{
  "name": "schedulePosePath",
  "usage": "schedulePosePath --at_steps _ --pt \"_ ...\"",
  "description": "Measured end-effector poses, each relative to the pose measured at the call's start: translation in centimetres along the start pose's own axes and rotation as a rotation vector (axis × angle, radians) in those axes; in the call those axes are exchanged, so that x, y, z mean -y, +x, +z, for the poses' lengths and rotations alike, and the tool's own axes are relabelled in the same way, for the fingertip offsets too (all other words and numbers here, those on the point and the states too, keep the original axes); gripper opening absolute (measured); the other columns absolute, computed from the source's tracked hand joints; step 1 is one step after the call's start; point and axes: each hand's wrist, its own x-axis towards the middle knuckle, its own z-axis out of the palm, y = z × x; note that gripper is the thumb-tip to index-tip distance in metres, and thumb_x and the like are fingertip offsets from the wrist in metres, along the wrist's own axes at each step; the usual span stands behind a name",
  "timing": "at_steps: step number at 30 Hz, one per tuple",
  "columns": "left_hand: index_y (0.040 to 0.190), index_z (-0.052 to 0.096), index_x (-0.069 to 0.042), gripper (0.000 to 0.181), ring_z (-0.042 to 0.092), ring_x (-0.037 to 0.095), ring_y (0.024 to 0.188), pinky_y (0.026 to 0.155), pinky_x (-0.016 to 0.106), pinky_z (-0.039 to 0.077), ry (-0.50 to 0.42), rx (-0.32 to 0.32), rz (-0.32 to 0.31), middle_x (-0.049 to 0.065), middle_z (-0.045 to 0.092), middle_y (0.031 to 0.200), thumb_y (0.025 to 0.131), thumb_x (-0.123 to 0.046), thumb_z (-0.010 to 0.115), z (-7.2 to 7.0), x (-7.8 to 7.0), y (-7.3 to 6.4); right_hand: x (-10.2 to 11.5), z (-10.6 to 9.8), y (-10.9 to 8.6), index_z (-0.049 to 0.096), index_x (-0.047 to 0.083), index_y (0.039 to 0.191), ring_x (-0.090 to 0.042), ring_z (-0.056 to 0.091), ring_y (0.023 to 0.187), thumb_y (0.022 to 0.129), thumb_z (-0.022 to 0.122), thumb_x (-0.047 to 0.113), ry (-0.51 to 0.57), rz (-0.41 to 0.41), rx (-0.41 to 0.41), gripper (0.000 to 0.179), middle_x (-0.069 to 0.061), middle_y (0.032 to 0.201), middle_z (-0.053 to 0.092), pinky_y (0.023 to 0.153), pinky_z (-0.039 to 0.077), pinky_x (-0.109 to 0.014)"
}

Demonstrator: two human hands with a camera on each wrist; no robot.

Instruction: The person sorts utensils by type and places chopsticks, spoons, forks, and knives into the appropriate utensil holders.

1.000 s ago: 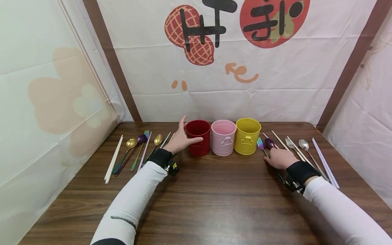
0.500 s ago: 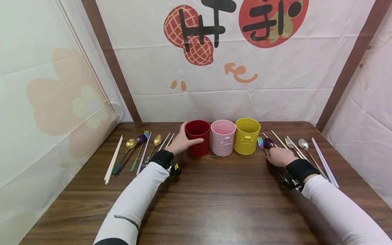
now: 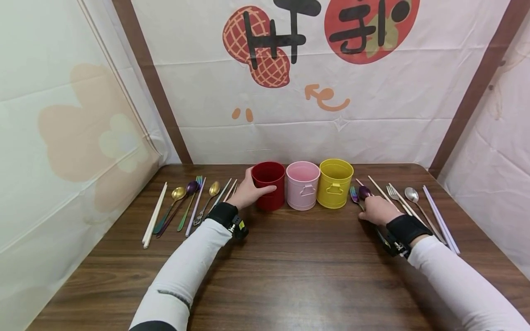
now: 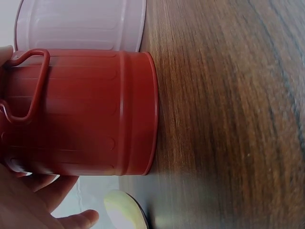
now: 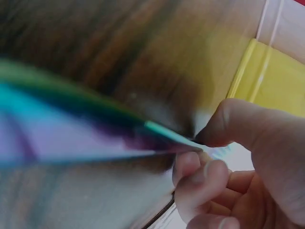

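Observation:
My left hand (image 3: 247, 191) holds the red bucket (image 3: 275, 198) from its left side, the thumb across the front and the other fingers around the back. In the left wrist view the bucket's wire handle (image 4: 39, 90) lies beneath the thumb, and its base is close to the tabletop. My right hand (image 3: 378, 211) pinches a rainbow-coloured fork (image 3: 354, 195) between thumb and fingertips. Its long handle (image 5: 81, 126) stretches toward the camera in the right wrist view. A purple spoon (image 3: 365, 192) lies just beyond the right hand, partly hidden by it.
A pink bucket (image 3: 302, 195) and a yellow bucket (image 3: 333, 197) stand right of the red one. Chopsticks (image 3: 155, 214), a gold spoon (image 3: 178, 194) and other cutlery lie at the left. On the right are a silver fork (image 3: 392, 192), a silver spoon (image 3: 411, 195) and lilac chopsticks (image 3: 440, 219).
My left hand has moved right and its raised, spread fingers have come down around the red bucket. The right hand stays nearly in place, while the fork's handle end below it has become mostly hidden.

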Motion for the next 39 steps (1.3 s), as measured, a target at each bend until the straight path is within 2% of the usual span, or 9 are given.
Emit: schedulePosePath --at_steps 5,7,12,13,19,24,28,33,39 --pt "0.145 0.017 -0.012 0.088 0.042 0.029 0.127 0.104 0.049 0.037 -0.003 0.013 -0.005 0.013 0.041 0.141 0.083 -0.034 0.076 0.2 0.1 -0.1 -0.8 -0.9 -0.4 0.052 0.007 0.056 -0.012 0.052 0.039 0.084 0.064 0.010 0.150 -0.023 -0.026 0.031 0.001 0.047 0.051 0.041 0.043 -0.028" --pt "0.146 0.016 -0.012 0.089 0.041 0.029 0.128 0.104 0.049 0.037 -0.013 0.015 -0.003 0.013 0.040 0.141 0.084 -0.033 0.076 0.2 0.1 -0.1 -1.0 -1.8 -0.6 0.053 0.007 0.053 -0.012 0.053 0.038 0.086 0.061 0.008 0.176 -0.043 -0.065 0.034 0.001 0.043 0.051 0.049 0.048 -0.033" --pt "0.146 0.014 -0.012 0.089 0.039 0.029 0.129 0.105 0.049 0.036 -0.031 0.016 -0.002 0.014 0.038 0.142 0.085 -0.031 0.075 0.3 0.2 -0.1 -1.2 -4.9 -1.2 0.053 0.004 0.064 -0.016 0.057 0.048 0.088 0.056 0.008 0.192 -0.052 -0.217 0.025 -0.001 0.052 0.056 0.063 0.047 -0.039" --pt "0.146 0.014 -0.012 0.089 0.039 0.029 0.129 0.105 0.049 0.036 -0.032 0.019 -0.004 0.014 0.038 0.142 0.085 -0.031 0.075 0.3 0.2 -0.1 -1.2 -5.6 -1.3 0.052 0.004 0.066 -0.018 0.057 0.050 0.088 0.055 0.008 0.191 -0.055 -0.257 0.023 -0.002 0.054 0.056 0.058 0.045 -0.037" --pt "0.146 0.013 -0.013 0.089 0.039 0.028 0.129 0.105 0.049 0.036 -0.050 0.024 -0.013 0.013 0.038 0.142 0.085 -0.031 0.075 0.2 0.5 -0.2 -0.7 -10.9 -1.8 0.054 -0.001 0.080 -0.030 0.056 0.061 0.095 0.053 0.010 0.143 -0.093 -0.445 0.018 -0.011 0.065 0.061 0.057 0.042 -0.043" --pt "0.146 0.013 -0.013 0.089 0.039 0.029 0.129 0.105 0.049 0.036 -0.054 0.023 -0.014 0.014 0.038 0.142 0.085 -0.032 0.075 0.1 0.4 -0.2 2.0 -15.0 -1.9 0.055 -0.002 0.093 -0.038 0.062 0.074 0.100 0.050 0.016 0.144 -0.103 -0.554 0.021 -0.023 0.085 0.065 0.057 0.042 -0.044" --pt "0.146 0.013 -0.013 0.089 0.039 0.029 0.129 0.105 0.050 0.036 -0.051 0.024 -0.015 0.014 0.037 0.142 0.085 -0.033 0.075 0.1 0.4 -0.2 4.9 -16.8 -1.3 0.056 0.000 0.097 -0.039 0.064 0.083 0.101 0.049 0.020 0.156 -0.153 -0.663 0.022 -0.023 0.095 0.066 0.064 0.043 -0.048" --pt "0.146 0.013 -0.013 0.089 0.038 0.029 0.129 0.105 0.049 0.036 -0.053 0.027 -0.018 0.013 0.037 0.143 0.085 -0.032 0.075 0.1 0.3 -0.2 8.5 -16.7 0.4 0.058 -0.001 0.096 -0.032 0.067 0.075 0.100 0.053 0.016 0.248 -0.261 -0.779 0.018 -0.020 0.095 0.068 0.063 0.043 -0.034" --pt "0.145 0.014 -0.013 0.088 0.038 0.028 0.129 0.104 0.049 0.036 -0.067 0.034 -0.021 0.012 0.037 0.142 0.084 -0.031 0.076 0.0 0.1 0.1 12.1 -15.3 2.8 0.060 -0.002 0.103 -0.025 0.067 0.077 0.099 0.055 0.011 0.508 -0.357 -0.815 0.015 -0.014 0.096 0.067 0.065 0.044 -0.016"
